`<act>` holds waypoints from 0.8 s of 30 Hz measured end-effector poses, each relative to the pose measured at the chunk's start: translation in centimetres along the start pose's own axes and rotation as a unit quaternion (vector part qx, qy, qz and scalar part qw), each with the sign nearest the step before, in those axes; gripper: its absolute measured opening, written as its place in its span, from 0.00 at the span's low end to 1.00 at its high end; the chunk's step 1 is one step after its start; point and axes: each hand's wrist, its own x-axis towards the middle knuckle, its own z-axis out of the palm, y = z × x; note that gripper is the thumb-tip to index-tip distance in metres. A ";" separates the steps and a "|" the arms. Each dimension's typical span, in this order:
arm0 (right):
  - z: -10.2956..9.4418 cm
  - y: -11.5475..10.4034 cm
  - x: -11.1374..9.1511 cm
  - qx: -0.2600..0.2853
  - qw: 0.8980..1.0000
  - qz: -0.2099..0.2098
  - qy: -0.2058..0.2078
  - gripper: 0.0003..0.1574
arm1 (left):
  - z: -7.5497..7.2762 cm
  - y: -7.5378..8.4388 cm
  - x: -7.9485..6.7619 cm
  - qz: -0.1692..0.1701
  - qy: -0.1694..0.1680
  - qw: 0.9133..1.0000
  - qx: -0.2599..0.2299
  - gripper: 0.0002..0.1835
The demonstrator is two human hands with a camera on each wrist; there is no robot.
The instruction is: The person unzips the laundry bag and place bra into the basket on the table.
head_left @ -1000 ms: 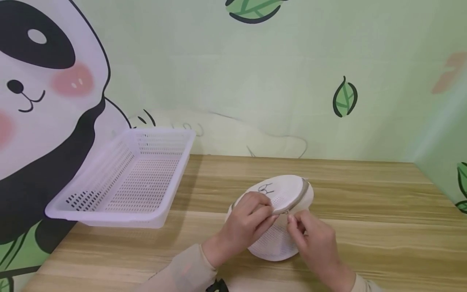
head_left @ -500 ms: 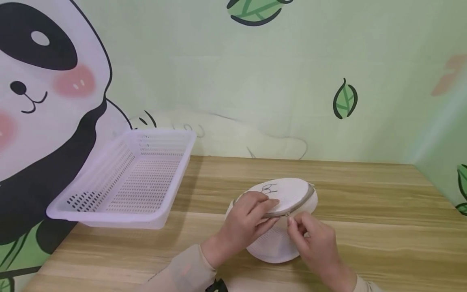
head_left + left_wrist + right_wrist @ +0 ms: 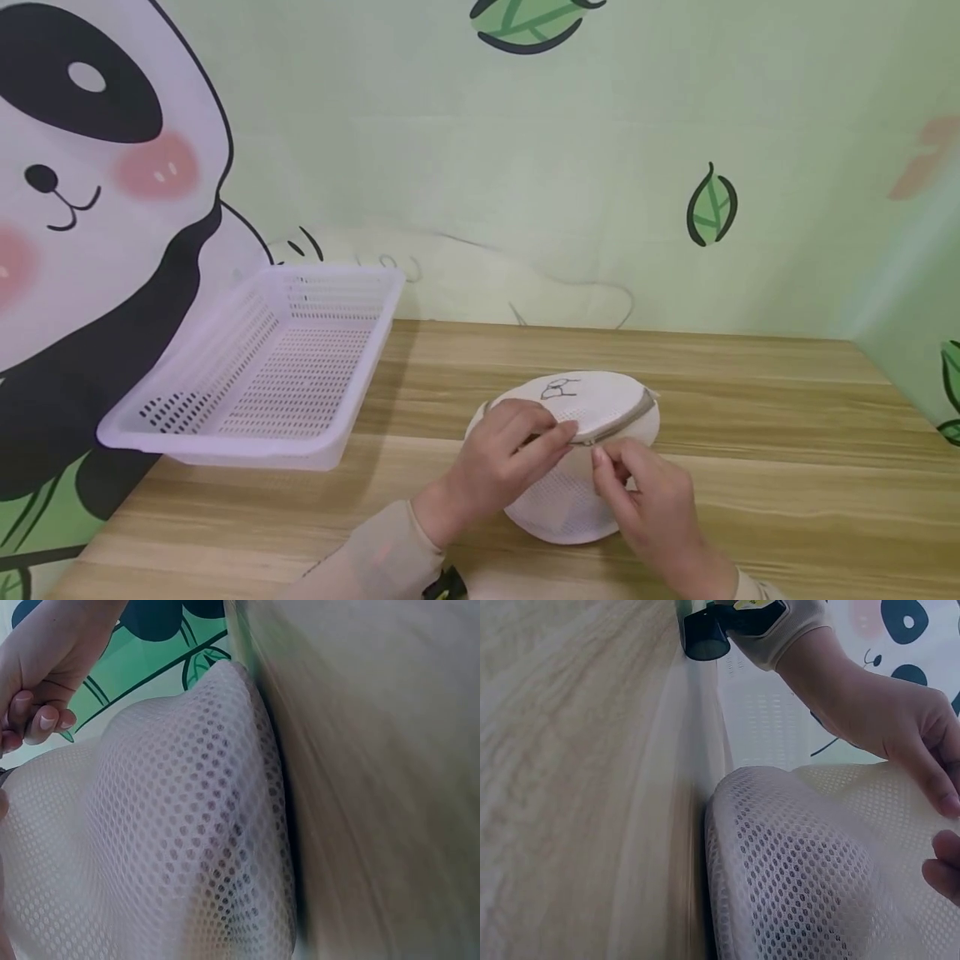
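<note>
A round white mesh laundry bag (image 3: 558,500) stands on the wooden table, a grey zipper (image 3: 618,421) running round the rim of its lid. My left hand (image 3: 506,454) pinches the lid's edge by the zipper, thumb and fingers curled over it. Just right of it, my right hand (image 3: 652,500) pinches the small zipper pull at the near side of the rim. In the left wrist view, the bag's mesh side (image 3: 180,795) bulges close to the table, with the right hand (image 3: 45,682) above. The right wrist view has the left hand (image 3: 900,720) over the mesh (image 3: 795,862).
A white perforated plastic basket (image 3: 363,367) sits to the left on the table (image 3: 750,400). Behind the table rises a green wall (image 3: 450,150) with a panda and leaves printed on it. A black wrist device (image 3: 446,585) shows beside the left sleeve.
The bag's lid has turned and shifted slightly right and toward me. The left fingers have moved along the lid's edge closer to the right hand, which stays almost where it was.
</note>
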 end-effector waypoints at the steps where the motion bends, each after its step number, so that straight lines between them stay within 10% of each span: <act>1: -0.1 0.0 0.0 -0.013 1.000 0.004 0.004 0.24 | 0.0 0.0 0.0 0.005 0.005 1.000 0.007 0.08; 24: -1.5 2.6 0.4 -0.081 0.994 0.071 0.028 0.08 | -0.4 -1.6 -0.8 -0.050 0.014 0.995 -0.089 0.09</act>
